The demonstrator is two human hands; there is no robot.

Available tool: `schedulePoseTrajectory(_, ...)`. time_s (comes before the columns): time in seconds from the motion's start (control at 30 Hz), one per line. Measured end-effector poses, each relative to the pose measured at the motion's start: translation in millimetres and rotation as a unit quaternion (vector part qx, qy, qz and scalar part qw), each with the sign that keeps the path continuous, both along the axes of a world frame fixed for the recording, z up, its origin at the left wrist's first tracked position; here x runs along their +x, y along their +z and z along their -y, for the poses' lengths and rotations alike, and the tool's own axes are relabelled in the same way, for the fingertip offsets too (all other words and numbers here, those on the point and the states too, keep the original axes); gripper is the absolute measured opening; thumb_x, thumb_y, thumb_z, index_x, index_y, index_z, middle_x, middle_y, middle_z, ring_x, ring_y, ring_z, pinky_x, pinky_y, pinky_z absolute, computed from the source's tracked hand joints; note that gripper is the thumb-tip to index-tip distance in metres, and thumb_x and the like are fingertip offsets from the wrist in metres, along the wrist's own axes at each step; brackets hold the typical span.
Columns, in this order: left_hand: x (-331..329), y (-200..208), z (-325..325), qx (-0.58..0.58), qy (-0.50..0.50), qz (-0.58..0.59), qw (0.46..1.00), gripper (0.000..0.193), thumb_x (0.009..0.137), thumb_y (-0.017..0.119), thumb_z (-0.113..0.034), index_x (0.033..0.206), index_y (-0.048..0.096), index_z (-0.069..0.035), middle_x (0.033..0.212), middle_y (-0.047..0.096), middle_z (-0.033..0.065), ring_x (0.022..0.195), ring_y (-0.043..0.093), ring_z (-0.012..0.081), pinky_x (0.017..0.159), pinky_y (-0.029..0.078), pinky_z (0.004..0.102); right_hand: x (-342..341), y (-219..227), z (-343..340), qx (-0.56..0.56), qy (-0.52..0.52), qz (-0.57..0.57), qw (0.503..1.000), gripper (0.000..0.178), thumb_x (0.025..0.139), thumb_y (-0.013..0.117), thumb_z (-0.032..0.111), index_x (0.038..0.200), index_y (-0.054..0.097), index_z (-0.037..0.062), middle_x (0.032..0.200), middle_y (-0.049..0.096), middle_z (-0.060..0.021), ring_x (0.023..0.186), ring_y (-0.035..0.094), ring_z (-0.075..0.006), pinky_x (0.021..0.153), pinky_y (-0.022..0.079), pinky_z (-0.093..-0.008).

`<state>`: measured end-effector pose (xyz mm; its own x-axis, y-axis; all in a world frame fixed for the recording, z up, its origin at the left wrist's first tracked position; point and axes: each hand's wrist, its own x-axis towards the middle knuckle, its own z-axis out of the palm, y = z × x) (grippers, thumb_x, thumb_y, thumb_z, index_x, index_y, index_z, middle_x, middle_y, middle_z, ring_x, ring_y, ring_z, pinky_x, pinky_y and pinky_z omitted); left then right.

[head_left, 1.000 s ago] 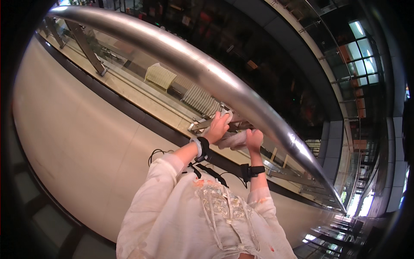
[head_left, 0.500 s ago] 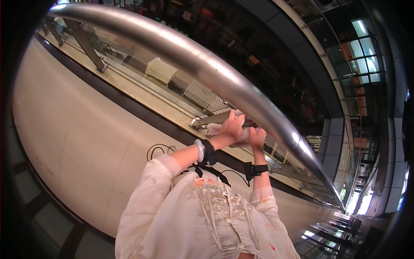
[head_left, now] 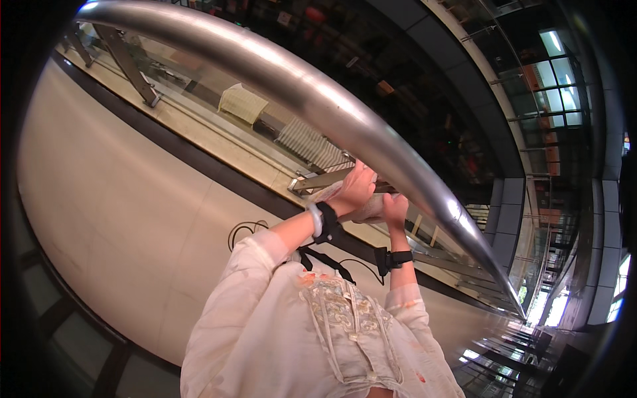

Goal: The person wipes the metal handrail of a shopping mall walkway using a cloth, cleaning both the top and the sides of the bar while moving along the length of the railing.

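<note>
Just under the thick steel handrail (head_left: 312,99), both of my hands are close to a metal post (head_left: 325,179). My left hand (head_left: 357,187) is closed at the post's upper end, its fingers curled on a pale cloth (head_left: 368,209). To its right, my right hand (head_left: 396,208) is closed on the same cloth, which stretches between the two hands. Part of the cloth shows beside my left wrist. The fingertips and the post behind my hands are partly hidden.
Glass panels (head_left: 179,76) and another slanted post (head_left: 126,63) stand along the handrail. A dark strip (head_left: 179,146) borders the pale tiled floor (head_left: 126,199). Black cable (head_left: 245,231) loops near my left forearm. Beyond the glass, a lower level shows a light-coloured covered object (head_left: 242,104).
My left hand has shifted slightly and its wrist has turned, moving a little down and right along the cloth. My right hand stays almost in place. The view has shifted slightly.
</note>
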<state>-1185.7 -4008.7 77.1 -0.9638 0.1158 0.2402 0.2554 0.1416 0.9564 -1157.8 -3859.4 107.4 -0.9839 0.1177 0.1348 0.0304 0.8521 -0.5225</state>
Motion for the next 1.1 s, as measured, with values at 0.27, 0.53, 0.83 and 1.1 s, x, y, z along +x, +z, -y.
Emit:
schedulePoseTrajectory(0.27,17.2,-65.3,10.4,0.024,0.001,0.012,1.000,0.048,0.067,0.044,0.003,0.114,0.044,-0.005,0.113,0.037,0.0261,0.100,0.042,0.0428,0.084,0.037,0.0435,0.8,4.0,9.1,-0.020,0.033,-0.069,0.997,0.042,0.068,0.054,0.012,0.106,0.049,-0.0044,0.103,0.054,-0.0239,0.100,0.049,-0.0374,0.087,0.036,-0.0380)
schedulePoseTrajectory(0.53,-5.7,-45.5,-2.1,0.024,-0.024,-0.014,0.999,0.036,0.066,0.045,0.000,0.102,0.051,-0.004,0.101,0.048,0.0248,0.097,0.042,0.0429,0.081,0.038,0.0442,1.1,-1.8,7.3,0.043,0.044,-0.080,0.995,0.035,0.069,0.052,0.008,0.101,0.053,-0.0027,0.099,0.055,-0.0205,0.096,0.049,-0.0372,0.085,0.037,-0.0384)
schedulePoseTrajectory(0.83,-2.4,-41.2,-1.1,-0.130,-0.015,-0.094,0.987,0.025,0.068,0.050,-0.003,0.093,0.053,-0.001,0.094,0.052,0.0222,0.094,0.045,0.0425,0.079,0.038,0.0458,2.9,-23.5,-1.1,0.026,0.078,-0.122,0.989,0.023,0.075,0.056,0.013,0.094,0.057,0.0006,0.090,0.058,-0.0156,0.088,0.053,-0.0318,0.079,0.040,-0.0366)
schedulePoseTrajectory(1.1,-5.3,-95.9,-6.0,-0.086,0.057,0.064,0.993,0.021,0.071,0.047,-0.003,0.092,0.052,0.001,0.095,0.053,0.0239,0.090,0.047,0.0420,0.077,0.038,0.0453,3.0,-48.2,-10.5,0.041,0.132,-0.031,0.990,0.023,0.080,0.047,0.018,0.092,0.057,0.0015,0.097,0.056,-0.0164,0.092,0.051,-0.0327,0.081,0.039,-0.0403)
